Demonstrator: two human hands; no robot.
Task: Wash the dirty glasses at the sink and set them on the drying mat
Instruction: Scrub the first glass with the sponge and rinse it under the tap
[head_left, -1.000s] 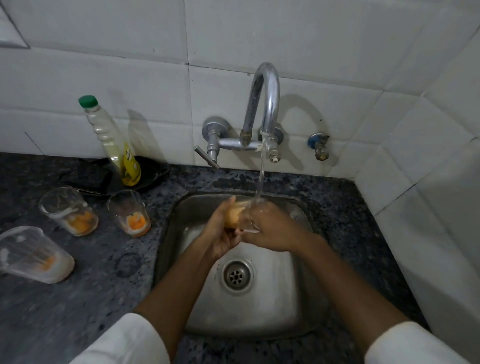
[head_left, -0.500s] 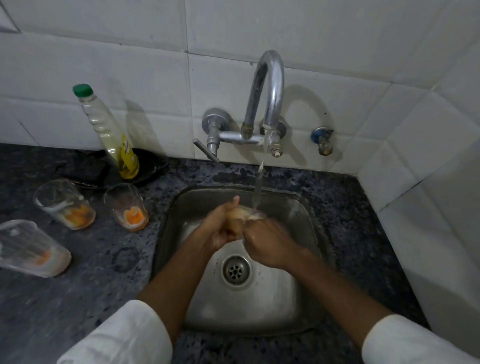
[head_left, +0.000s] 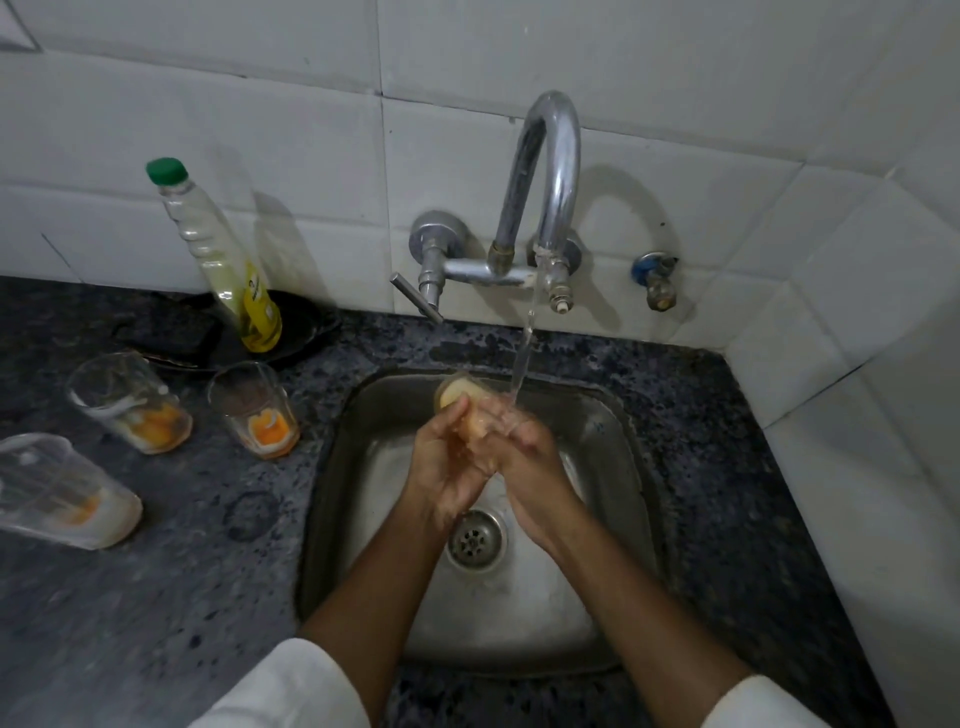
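Both hands hold one clear glass (head_left: 460, 397) over the steel sink (head_left: 597, 415), under the running water from the tap (head_left: 550, 171). My left hand (head_left: 447, 462) wraps the glass from the left, and my right hand (head_left: 524, 457) grips it from the right; the glass's orange-stained base points away from me. Three dirty glasses with orange residue stand on the dark counter to the left: one nearest the sink (head_left: 254, 410), one further left (head_left: 130, 400), and one lying tilted at the left edge (head_left: 62, 491). No drying mat is visible.
A green-capped bottle of yellow dish liquid (head_left: 223, 260) leans against the tiled wall, standing in a black pan (head_left: 296, 332). A small blue-handled valve (head_left: 654, 275) sits right of the tap. A white tiled wall closes the right side. The drain (head_left: 475, 538) lies below my hands.
The glass has been turned in my hands so its base now points away, and both hands have shifted slightly under the stream. The view has tilted a little.
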